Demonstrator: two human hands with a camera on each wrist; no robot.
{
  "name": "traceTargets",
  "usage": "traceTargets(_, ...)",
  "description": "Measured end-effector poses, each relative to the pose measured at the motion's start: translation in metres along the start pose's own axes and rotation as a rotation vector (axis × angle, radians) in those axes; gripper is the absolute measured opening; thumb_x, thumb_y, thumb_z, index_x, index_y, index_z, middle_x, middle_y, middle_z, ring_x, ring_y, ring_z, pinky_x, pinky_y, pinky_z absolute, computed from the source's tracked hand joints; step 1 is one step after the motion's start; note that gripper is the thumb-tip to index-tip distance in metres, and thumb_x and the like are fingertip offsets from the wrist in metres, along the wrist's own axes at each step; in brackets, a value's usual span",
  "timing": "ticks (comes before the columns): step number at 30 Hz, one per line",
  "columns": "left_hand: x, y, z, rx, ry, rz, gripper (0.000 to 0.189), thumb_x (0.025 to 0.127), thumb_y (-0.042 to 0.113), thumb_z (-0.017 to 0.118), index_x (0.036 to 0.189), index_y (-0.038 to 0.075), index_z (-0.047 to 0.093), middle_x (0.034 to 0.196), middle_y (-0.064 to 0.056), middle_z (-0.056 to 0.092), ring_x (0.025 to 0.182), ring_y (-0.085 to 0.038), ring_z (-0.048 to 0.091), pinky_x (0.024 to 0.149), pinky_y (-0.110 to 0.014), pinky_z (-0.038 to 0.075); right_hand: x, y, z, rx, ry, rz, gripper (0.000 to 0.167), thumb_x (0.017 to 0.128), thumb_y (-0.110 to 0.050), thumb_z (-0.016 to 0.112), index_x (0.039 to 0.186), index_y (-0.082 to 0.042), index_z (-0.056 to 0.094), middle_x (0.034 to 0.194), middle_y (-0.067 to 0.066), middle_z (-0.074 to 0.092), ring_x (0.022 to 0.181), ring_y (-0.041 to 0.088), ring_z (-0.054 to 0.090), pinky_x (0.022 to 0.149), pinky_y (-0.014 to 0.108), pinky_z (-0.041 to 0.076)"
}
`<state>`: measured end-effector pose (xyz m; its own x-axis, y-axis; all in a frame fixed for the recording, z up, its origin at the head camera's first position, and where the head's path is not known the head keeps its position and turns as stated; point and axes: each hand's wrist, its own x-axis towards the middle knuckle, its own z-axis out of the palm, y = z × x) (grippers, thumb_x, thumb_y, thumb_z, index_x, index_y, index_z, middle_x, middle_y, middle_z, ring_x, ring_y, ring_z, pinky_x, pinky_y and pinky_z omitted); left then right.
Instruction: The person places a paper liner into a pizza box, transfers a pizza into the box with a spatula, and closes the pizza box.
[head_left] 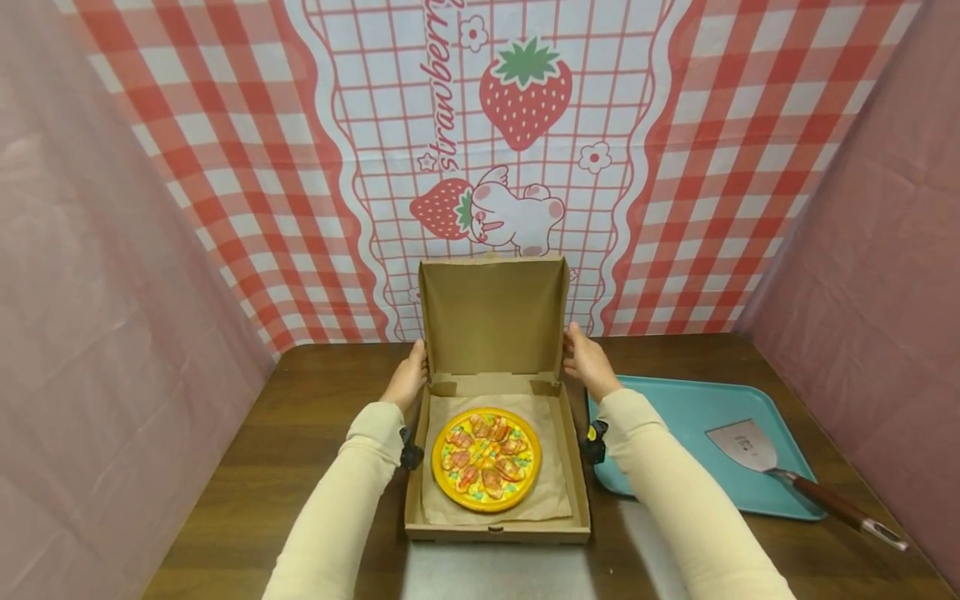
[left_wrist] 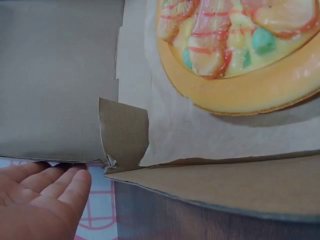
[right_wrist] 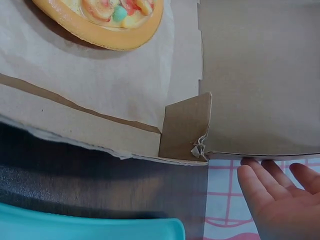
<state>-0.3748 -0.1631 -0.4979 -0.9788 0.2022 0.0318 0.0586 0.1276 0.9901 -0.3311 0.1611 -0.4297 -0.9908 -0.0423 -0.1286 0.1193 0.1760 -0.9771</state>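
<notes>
A cardboard pizza box [head_left: 491, 532] lies with its lid [head_left: 495, 317] raised upright against the back wall. Inside it, a pizza [head_left: 486, 460] with a thick yellow crust rests on brown paper [head_left: 551, 496]. At the lid's left edge is my left hand [head_left: 406, 377], its fingers straight and reaching behind the side in the left wrist view. Opposite it, my right hand [head_left: 590, 363] has extended fingers [right_wrist: 256, 187] at the lid's right edge. Fingertips of both hands are partly hidden by the lid. Neither hand curls round the cardboard.
A teal tray [head_left: 675, 400] stands right of the box, under the right forearm. On it lies a pizza server [head_left: 742, 446], its wooden handle [head_left: 832, 502] jutting past the front right rim. A strawberry-print cloth [head_left: 517, 200] backs the dark wooden table [head_left: 315, 433]; pink cloth hangs on both sides.
</notes>
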Motion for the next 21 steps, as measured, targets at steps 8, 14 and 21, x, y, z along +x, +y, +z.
traceTargets(8, -0.041, 0.062, 0.014, -0.045, -0.014, -0.165, 0.070, 0.107, 0.039, 0.006, 0.149, -0.016, 0.008, 0.157, -0.037, 0.007, 0.145, -0.053, 0.014, 0.122, -0.054, 0.018, -0.005, 0.000, -0.006, 0.010, -0.024, 0.020, 0.073, 0.104, -0.051, 0.015, 0.155, 0.002, 0.015, 0.160, 0.030, 0.014, 0.139, 0.053, 0.030, 0.117, 0.051, 0.032)
traceTargets(14, -0.049, 0.066, 0.013, -0.086, -0.014, -0.165, 0.072, 0.107, 0.042, 0.009, 0.150, -0.016, 0.008, 0.157, -0.038, 0.008, 0.145, -0.053, 0.014, 0.122, -0.054, 0.019, -0.008, 0.002, -0.011, -0.021, -0.052, 0.025, 0.076, 0.104, -0.053, 0.015, 0.155, 0.004, 0.014, 0.159, 0.030, 0.017, 0.139, 0.051, 0.032, 0.116, 0.053, 0.033)
traceTargets(21, -0.044, 0.062, 0.012, -0.093, -0.011, -0.197, 0.078, 0.105, 0.048, 0.010, 0.150, -0.015, 0.005, 0.156, -0.040, 0.009, 0.145, -0.053, 0.015, 0.122, -0.054, 0.017, -0.012, 0.000, -0.012, -0.009, -0.077, 0.055, 0.071, 0.106, -0.045, 0.014, 0.154, 0.007, 0.010, 0.158, 0.031, 0.018, 0.140, 0.048, 0.032, 0.116, 0.052, 0.033)
